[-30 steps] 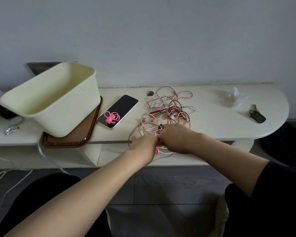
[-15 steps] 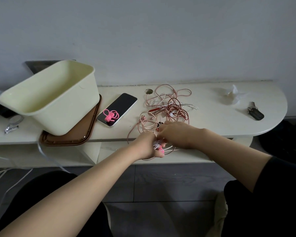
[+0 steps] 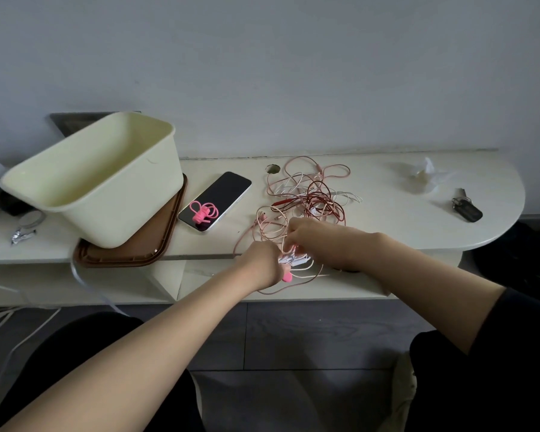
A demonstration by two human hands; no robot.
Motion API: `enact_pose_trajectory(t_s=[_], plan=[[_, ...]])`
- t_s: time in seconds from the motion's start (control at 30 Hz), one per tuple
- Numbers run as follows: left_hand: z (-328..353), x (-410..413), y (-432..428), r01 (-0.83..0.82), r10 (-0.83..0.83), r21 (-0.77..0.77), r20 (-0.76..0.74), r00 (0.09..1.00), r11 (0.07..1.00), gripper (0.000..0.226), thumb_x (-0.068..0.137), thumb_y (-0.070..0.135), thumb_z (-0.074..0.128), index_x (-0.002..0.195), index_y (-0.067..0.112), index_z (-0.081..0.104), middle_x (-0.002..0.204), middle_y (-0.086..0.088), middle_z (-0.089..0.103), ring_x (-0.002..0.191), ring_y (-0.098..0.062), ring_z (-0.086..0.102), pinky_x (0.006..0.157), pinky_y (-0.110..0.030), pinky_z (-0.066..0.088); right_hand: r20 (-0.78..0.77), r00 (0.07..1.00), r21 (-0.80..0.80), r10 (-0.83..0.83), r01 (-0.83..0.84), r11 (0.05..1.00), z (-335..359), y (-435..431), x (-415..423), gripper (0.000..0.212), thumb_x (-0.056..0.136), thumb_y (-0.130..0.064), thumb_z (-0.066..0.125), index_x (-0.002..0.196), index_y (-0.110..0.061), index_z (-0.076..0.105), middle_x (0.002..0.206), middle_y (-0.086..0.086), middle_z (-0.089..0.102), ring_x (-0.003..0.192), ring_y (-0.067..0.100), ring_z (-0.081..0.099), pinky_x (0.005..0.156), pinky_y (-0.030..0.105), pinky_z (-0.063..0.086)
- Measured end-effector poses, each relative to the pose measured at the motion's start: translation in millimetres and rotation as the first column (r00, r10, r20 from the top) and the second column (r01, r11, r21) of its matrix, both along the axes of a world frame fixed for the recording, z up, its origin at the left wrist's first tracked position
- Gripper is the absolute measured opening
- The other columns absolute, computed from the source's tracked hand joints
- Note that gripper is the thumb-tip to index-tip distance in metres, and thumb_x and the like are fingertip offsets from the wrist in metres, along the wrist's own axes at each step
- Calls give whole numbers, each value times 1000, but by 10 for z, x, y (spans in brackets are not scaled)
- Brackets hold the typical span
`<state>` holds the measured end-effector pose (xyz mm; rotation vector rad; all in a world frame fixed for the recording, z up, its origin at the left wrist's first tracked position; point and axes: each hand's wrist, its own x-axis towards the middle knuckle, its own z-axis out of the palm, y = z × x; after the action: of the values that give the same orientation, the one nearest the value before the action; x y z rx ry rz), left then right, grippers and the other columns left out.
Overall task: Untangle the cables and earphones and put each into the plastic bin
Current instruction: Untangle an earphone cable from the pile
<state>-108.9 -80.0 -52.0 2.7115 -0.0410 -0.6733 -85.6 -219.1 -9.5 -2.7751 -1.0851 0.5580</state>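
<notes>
Two hands are held together at the front of the desk (image 3: 387, 226): a small white bundle (image 3: 294, 260) with a pink end is gripped by the left hand (image 3: 260, 264), and strands (image 3: 283, 243) beside it are pinched by the right hand (image 3: 314, 236). The tangle (image 3: 312, 198) is spread just behind, the bin (image 3: 122, 213) well left. Loops should be eased through slackly, never tugged.

**Bare forearms, black clothes**

Behind the left grip (image 3: 261, 265) the arm is bare all the way back to the picture's lower edge. Behind the right grip (image 3: 315, 236) the forearm is bare up to a black sleeve (image 3: 521, 335), which begins about the elbow. Below both grips, black trousers (image 3: 85, 353) cover the two legs. Sleeve and trousers look plain and matte.
</notes>
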Motion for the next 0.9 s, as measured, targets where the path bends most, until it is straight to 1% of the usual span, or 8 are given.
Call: enact_pose_trajectory(t_s=[0.2, 0.27, 0.33, 0.47, 0.6, 0.73, 0.83, 0.9], plan=[[-23, 67, 7, -69, 69, 34, 21, 997, 997, 27, 86, 29, 60, 105, 12, 69, 103, -6, 64, 90, -21, 54, 85, -30, 45, 315, 947, 52, -64, 50, 997, 77, 71, -33, 26, 94, -11, 50, 112, -24, 63, 113, -2, 59, 111, 20, 52, 78, 29, 41], [6, 72, 7, -115, 115, -3, 20, 993, 993, 25, 86, 26, 59, 101, 9, 70, 104, -5, 66, 95, -21, 57, 87, -30, 45, 324, 940, 144, -109, 65, 987, 73, 108, -75, 22, 93, -13, 51, 109, -21, 64, 111, 0, 62, 109, 22, 54, 78, 30, 42], [52, 100, 22, -168, 169, -53, 15, 985, 984, 18, 85, 25, 58, 84, 11, 69, 94, -2, 69, 91, -15, 60, 86, -28, 47, 268, 946, 289, -185, 105, 952, 63, 148, -138, 20, 89, -10, 53, 104, -15, 66, 107, 3, 63, 102, 25, 57, 77, 32, 46], [256, 135, 30, -337, 331, -202, -64, 941, 920, 36, 91, 16, 50, 55, 19, 54, 34, 10, 51, 32, 0, 46, 52, -17, 35, 103, 942, 507, -318, 226, 832, 26, 179, -195, 21, 81, 0, 55, 95, -6, 69, 96, 9, 69, 91, 24, 62, 80, 34, 47], [341, 80, 112, -488, 437, -516, -227, 870, 704, 30, 90, 22, 58, 61, 18, 61, 40, 9, 53, 44, -11, 38, 71, -28, 38, -13, 896, 562, -444, 374, 738, 10, 118, -137, 15, 81, -3, 61, 91, -7, 70, 88, 7, 71, 85, 19, 63, 73, 21, 43], [420, 35, 107, -481, 393, -605, -283, 875, 634, 20, 91, 27, 59, 72, 21, 62, 48, 12, 55, 42, -5, 40, 72, -29, 43, -145, 851, 534, -505, 497, 684, -5, 10, -60, 10, 83, -11, 66, 91, -9, 72, 81, -1, 67, 66, 1, 56, 60, 3, 38], [459, 38, 118, -473, 349, -671, -324, 880, 571, 16, 92, 23, 58, 77, 21, 63, 65, 4, 51, 37, -1, 40, 68, -30, 48, -312, 815, 524, -487, 576, 627, -19, -34, -40, 7, 85, -16, 67, 87, -10, 71, 66, -7, 61, 48, -3, 54, 50, 4, 40], [498, 39, 130, -472, 325, -729, -348, 879, 496, 18, 94, 22, 56, 79, 19, 65, 71, 2, 51, 45, 0, 43, 66, -29, 51, -438, 766, 541, -470, 642, 543, -5, -43, -46, 9, 86, -17, 67, 78, -17, 67, 66, -4, 63, 50, -1, 55, 50, 9, 45]])
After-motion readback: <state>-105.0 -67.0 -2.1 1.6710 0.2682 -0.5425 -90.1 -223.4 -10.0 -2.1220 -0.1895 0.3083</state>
